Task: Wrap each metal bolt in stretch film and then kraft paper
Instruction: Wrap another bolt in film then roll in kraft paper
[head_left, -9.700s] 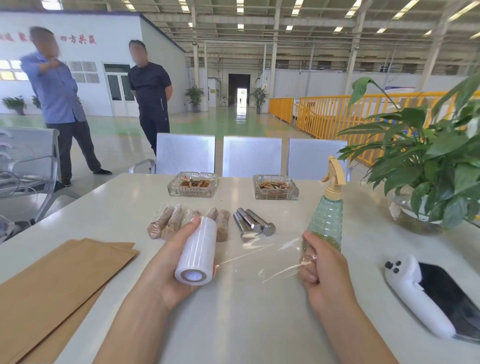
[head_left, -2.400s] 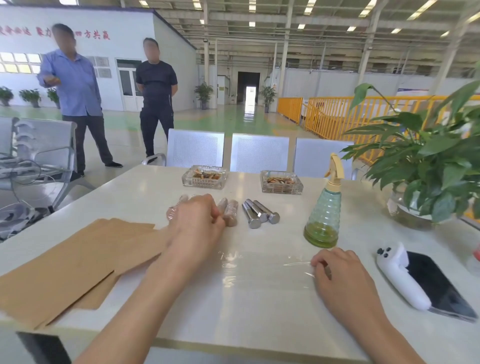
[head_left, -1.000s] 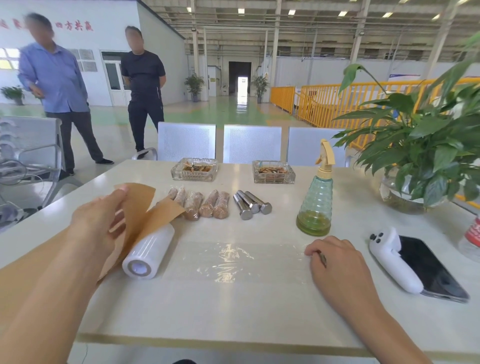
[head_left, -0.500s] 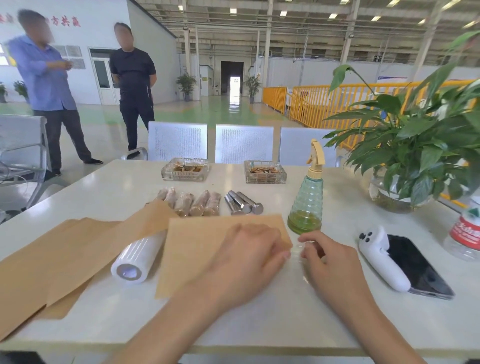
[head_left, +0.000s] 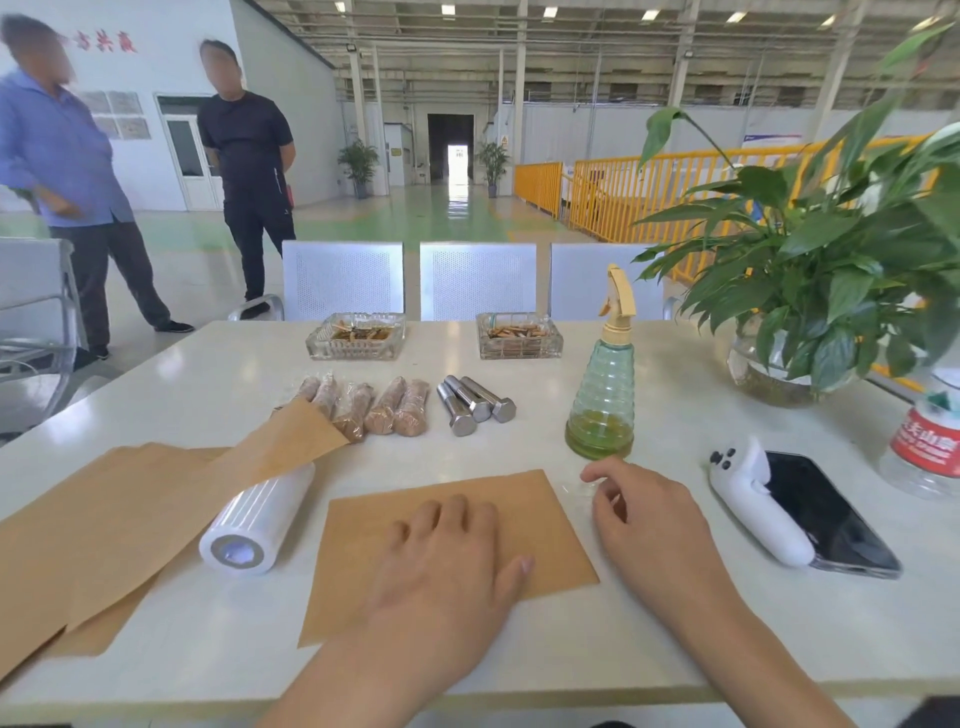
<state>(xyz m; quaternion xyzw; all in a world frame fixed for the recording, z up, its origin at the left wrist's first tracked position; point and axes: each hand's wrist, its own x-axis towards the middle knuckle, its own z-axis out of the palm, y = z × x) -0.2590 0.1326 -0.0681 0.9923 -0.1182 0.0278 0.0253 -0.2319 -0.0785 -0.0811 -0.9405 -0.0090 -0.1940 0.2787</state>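
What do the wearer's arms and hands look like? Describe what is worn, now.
Both forearms are bare up to the frame's bottom edge: no sleeves, gloves, watch or bracelet show. The left hand and right hand carry no visible rings on the fingers. Nails look short and unpainted. No markings can be seen.

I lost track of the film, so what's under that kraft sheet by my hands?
A clear film edge shows beside the kraft sheet, under the right hand. Anything beneath the sheet is covered.
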